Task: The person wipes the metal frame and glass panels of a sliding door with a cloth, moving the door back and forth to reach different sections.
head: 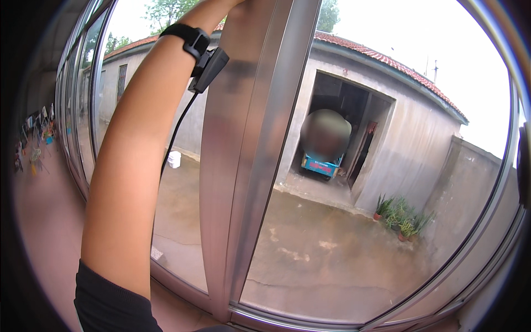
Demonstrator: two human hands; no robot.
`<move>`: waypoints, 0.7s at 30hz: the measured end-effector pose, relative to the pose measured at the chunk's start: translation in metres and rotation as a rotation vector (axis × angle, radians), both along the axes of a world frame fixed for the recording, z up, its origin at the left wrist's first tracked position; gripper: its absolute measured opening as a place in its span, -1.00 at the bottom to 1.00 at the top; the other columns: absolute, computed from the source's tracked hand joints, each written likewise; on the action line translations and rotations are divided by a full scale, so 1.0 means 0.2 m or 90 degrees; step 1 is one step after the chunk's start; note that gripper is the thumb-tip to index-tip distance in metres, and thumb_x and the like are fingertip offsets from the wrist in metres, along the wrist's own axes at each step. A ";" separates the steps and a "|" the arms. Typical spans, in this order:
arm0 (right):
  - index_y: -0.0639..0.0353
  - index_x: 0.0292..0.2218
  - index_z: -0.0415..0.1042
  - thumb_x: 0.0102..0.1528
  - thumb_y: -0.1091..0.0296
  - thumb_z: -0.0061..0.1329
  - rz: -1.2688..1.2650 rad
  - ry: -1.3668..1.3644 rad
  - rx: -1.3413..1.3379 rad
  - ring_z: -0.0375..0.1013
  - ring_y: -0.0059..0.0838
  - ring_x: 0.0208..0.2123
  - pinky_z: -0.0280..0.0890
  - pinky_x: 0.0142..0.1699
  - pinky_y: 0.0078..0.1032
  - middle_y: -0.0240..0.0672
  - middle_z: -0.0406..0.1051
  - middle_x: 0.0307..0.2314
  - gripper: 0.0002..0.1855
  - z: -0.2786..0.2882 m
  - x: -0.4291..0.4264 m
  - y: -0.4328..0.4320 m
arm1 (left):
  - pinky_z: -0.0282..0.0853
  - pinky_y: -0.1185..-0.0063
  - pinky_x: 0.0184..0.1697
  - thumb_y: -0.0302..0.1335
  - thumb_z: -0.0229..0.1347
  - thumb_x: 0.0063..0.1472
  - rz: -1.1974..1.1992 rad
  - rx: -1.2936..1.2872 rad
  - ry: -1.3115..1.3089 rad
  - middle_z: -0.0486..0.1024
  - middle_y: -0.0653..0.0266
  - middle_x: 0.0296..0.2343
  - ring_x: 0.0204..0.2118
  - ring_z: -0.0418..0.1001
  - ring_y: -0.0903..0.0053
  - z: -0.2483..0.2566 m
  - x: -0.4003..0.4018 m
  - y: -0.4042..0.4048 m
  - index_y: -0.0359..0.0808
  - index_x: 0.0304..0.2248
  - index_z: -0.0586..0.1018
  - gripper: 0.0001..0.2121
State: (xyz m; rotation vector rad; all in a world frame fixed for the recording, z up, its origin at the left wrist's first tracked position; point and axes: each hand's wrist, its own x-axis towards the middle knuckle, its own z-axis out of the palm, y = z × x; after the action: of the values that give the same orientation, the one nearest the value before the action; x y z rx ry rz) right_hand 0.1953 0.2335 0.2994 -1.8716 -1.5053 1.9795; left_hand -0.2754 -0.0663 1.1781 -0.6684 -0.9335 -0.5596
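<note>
My left forearm (124,166) reaches up from a black sleeve (112,303) in front of a glazed wall. A black strap (182,33) rounds the wrist, carrying a small black device (209,70) with a cable (176,133) trailing down along the arm. Only the base of my left hand (228,3) shows at the top edge, close to the upper part of a broad metal window post (240,166). Its fingers are cut off, so any grip is hidden. My right hand is out of view. Right of the post stands a large glass pane (332,257) in a metal frame.
Through the glass is a wet concrete yard (315,232). A tile-roofed building (415,145) has a doorway holding a blue cargo vehicle (319,166), partly blurred. Potted plants (404,218) line its wall, and a white bucket (174,159) stands left. Indoors, assorted items (37,137) crowd the far floor.
</note>
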 end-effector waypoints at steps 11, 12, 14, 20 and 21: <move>0.24 -0.33 0.34 0.05 0.27 -0.17 0.039 -0.022 -0.002 0.37 -0.32 -0.55 0.28 -0.51 -0.34 -0.17 0.39 -0.50 -0.77 -0.03 -0.16 -0.20 | 0.25 0.42 -0.12 -0.60 -0.10 -0.03 -0.041 -0.070 0.090 0.40 0.12 -0.36 -0.23 0.33 0.23 -0.58 0.12 -0.05 -0.34 -0.33 0.49 -0.77; 0.24 -0.33 0.34 0.05 0.27 -0.17 0.042 -0.024 0.000 0.37 -0.32 -0.55 0.28 -0.51 -0.34 -0.17 0.39 -0.49 -0.77 -0.03 -0.18 -0.24 | 0.23 0.42 -0.05 -0.64 -0.04 -0.06 -0.020 -0.108 0.035 0.36 0.11 -0.25 -0.15 0.30 0.23 -0.65 0.11 -0.07 -0.30 -0.20 0.46 -0.65; 0.25 -0.32 0.34 0.05 0.27 -0.17 0.039 -0.030 0.008 0.38 -0.31 -0.54 0.29 -0.50 -0.34 -0.16 0.40 -0.49 -0.77 -0.03 -0.21 -0.30 | 0.24 0.44 -0.02 -0.66 0.03 -0.10 -0.031 -0.145 -0.012 0.32 0.15 -0.20 -0.11 0.25 0.25 -0.83 0.08 -0.07 -0.25 -0.09 0.44 -0.53; 0.26 -0.31 0.35 0.06 0.27 -0.17 0.050 -0.047 0.023 0.40 -0.30 -0.52 0.31 -0.48 -0.34 -0.15 0.41 -0.46 -0.75 -0.05 -0.33 -0.56 | 0.23 0.47 -0.06 -0.57 0.04 -0.05 -0.147 -0.204 -0.108 0.29 0.20 -0.23 -0.15 0.24 0.30 -1.45 0.10 -0.11 -0.28 -0.13 0.47 -0.60; 0.26 -0.30 0.35 0.06 0.27 -0.17 0.048 -0.051 0.028 0.41 -0.30 -0.52 0.32 -0.48 -0.34 -0.15 0.42 -0.46 -0.75 -0.05 -0.33 -0.61 | 0.25 0.47 -0.07 -0.57 0.01 -0.04 -0.174 -0.215 -0.147 0.29 0.20 -0.22 -0.15 0.25 0.31 -1.56 0.10 -0.11 -0.26 -0.12 0.48 -0.61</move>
State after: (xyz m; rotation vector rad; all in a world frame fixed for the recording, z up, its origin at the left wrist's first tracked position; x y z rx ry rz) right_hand 0.1297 0.1115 0.2902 -1.9272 -1.6499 1.9049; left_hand -0.2546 -0.0878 0.8666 -1.0625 -1.1759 -0.7402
